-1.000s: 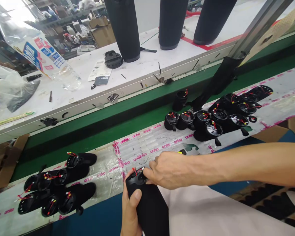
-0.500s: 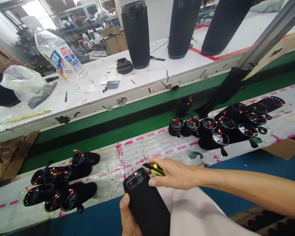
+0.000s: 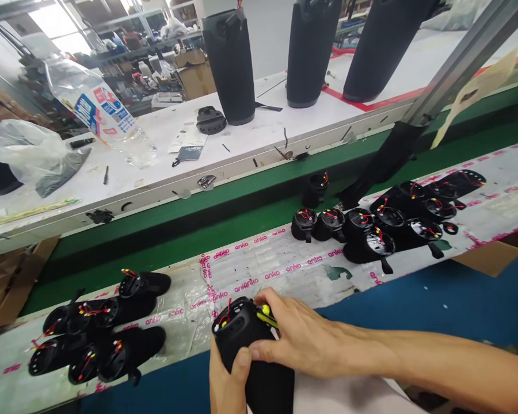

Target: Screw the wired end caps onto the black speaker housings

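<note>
A black fabric-covered cylinder (image 3: 246,345) with red and yellow wires at its open top stands near the bottom middle. My left hand (image 3: 225,384) grips its body from below, thumb across the front. My right hand (image 3: 300,336) rests over the cylinder's top right edge, fingers curled around yellow-tipped wires (image 3: 266,314) and thumb pressed on the side. Both hands are over the taped ledge (image 3: 259,267) at the near edge of the green belt.
A pile of similar black cylinders (image 3: 99,336) lies on the ledge at left, another group (image 3: 384,221) at right. Beyond the green conveyor belt (image 3: 224,215) a white bench (image 3: 164,149) carries three tall black cylinders (image 3: 231,63), a plastic bottle (image 3: 101,115) and a bag (image 3: 30,152).
My right hand has come down onto the cylinder's top with the yellow wires, thumb now on its side. My left thumb has slid up across the front.
</note>
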A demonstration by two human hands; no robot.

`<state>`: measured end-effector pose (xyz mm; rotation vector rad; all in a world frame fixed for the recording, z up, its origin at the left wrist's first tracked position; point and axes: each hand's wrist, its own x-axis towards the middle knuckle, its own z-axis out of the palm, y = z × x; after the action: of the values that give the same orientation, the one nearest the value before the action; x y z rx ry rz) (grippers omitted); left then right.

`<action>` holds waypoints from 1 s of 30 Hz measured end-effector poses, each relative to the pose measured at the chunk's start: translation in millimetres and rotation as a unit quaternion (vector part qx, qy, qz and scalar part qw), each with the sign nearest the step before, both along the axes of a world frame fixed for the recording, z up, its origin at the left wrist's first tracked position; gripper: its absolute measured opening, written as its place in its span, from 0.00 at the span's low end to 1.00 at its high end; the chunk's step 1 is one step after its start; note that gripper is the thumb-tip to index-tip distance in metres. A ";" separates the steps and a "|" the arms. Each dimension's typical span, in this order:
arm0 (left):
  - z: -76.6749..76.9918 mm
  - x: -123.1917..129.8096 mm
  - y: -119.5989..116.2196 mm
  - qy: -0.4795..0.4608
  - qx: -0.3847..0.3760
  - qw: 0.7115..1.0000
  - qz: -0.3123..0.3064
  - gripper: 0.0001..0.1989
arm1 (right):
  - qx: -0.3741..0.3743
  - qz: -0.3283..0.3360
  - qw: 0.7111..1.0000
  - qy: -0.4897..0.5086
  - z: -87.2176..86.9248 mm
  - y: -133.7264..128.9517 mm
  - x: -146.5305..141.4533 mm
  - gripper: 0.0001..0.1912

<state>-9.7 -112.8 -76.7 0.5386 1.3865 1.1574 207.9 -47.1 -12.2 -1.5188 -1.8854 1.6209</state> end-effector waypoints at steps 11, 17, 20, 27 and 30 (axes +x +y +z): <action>37.7 17.9 13.5 -0.089 -0.003 0.996 -0.027 0.32 | 0.336 0.276 0.888 -0.150 22.4 29.9 28.2 0.09; 39.3 17.5 11.0 -0.043 -0.017 0.997 -0.054 0.32 | 0.422 0.331 0.817 -0.215 20.6 30.9 24.9 0.14; 37.4 14.8 9.6 -0.033 -0.031 0.997 -0.057 0.34 | 0.429 0.335 0.809 -0.221 18.8 30.8 24.4 0.14; 42.4 16.4 9.1 0.040 0.008 0.995 -0.092 0.34 | 0.446 0.365 0.780 -0.245 29.3 26.5 26.6 0.06; 46.5 18.2 7.8 0.064 0.009 0.994 -0.085 0.36 | 0.476 0.361 0.756 -0.266 28.3 19.3 28.1 0.10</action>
<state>8.5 -105.0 -30.2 0.7397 1.4110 1.0121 236.0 -27.8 16.1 -0.8133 -3.1123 0.0479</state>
